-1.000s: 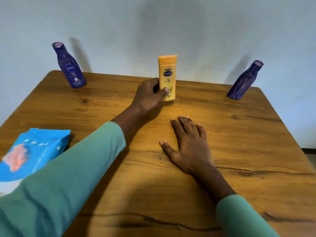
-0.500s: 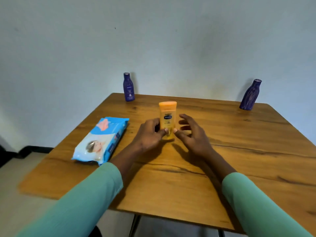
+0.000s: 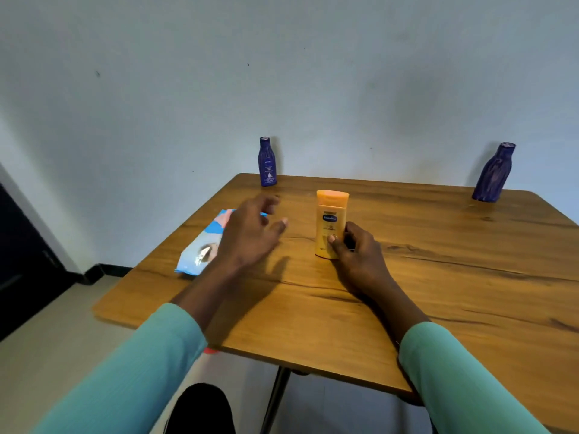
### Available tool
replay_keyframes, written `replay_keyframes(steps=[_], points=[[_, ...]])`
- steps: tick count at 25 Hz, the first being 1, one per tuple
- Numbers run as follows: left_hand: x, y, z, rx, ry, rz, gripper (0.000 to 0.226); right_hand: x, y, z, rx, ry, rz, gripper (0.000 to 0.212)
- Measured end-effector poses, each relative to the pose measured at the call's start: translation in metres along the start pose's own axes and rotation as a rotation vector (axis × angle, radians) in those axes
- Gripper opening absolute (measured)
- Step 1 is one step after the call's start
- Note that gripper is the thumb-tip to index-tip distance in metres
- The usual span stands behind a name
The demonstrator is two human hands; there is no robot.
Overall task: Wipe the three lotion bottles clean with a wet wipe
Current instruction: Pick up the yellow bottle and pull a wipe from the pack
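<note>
Well, the orange-yellow plastic lotion bottle [image 3: 331, 223] stands on the brown wooden table [image 3: 438, 292], roughly midway between the left and right edges and nearer the far edge than the near one. The right hand [image 3: 357, 255] grips its lower half from the right, thumb across the front and fingers curled behind. I take it that this is to steady the bottle so it will not tip or slide while the other hand is busy.

The left hand [image 3: 247, 236] holds nothing. Its fingers are loosely spread and it hovers just above the flat blue plastic pack of wet wipes [image 3: 200, 255], which lies along the table's left edge. My guess is that it is going for a wipe, since no wipe is out yet and none of the bottles can have been cleaned.

The held bottle is upright, long axis vertical, broad flat end up and printed label facing the person (handy for wiping the front first). The dark blue labelled lotion bottle [image 3: 267, 162] stands upright at the far left corner, neck up. The second dark blue lotion bottle [image 3: 494, 173] sits by the far edge toward the right corner, neck up, and seems to lean right, though the wide lens may be to blame. Both are well apart from the hands.
</note>
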State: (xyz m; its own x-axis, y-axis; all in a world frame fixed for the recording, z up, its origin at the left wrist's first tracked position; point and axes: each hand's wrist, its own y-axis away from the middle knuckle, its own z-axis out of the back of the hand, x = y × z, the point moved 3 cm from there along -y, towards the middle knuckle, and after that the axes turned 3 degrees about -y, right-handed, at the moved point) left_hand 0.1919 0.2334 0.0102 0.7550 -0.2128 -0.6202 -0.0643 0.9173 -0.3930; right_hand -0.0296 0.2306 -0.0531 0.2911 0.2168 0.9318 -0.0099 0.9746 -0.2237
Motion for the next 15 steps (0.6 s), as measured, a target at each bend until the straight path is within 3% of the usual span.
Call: replay_keyframes(steps=[3, 7, 10, 15], points=[[0.036, -0.012, 0.039, -0.188, -0.177, 0.149, 0.043, -0.003, 0.001, 0.001, -0.004, 0.012, 0.003, 0.043], [0.077, -0.034, 0.05, 0.084, -0.456, 0.345, 0.052, -0.004, 0.012, 0.002, 0.0, -0.01, -0.01, 0.036], [0.098, -0.025, 0.041, 0.147, -0.369, 0.367, 0.031, -0.017, 0.022, 0.003, 0.033, 0.005, 0.003, 0.016], [0.089, -0.05, 0.07, -0.117, -0.133, 0.305, 0.019, -0.01, 0.006, -0.004, 0.014, -0.081, 0.016, 0.023]])
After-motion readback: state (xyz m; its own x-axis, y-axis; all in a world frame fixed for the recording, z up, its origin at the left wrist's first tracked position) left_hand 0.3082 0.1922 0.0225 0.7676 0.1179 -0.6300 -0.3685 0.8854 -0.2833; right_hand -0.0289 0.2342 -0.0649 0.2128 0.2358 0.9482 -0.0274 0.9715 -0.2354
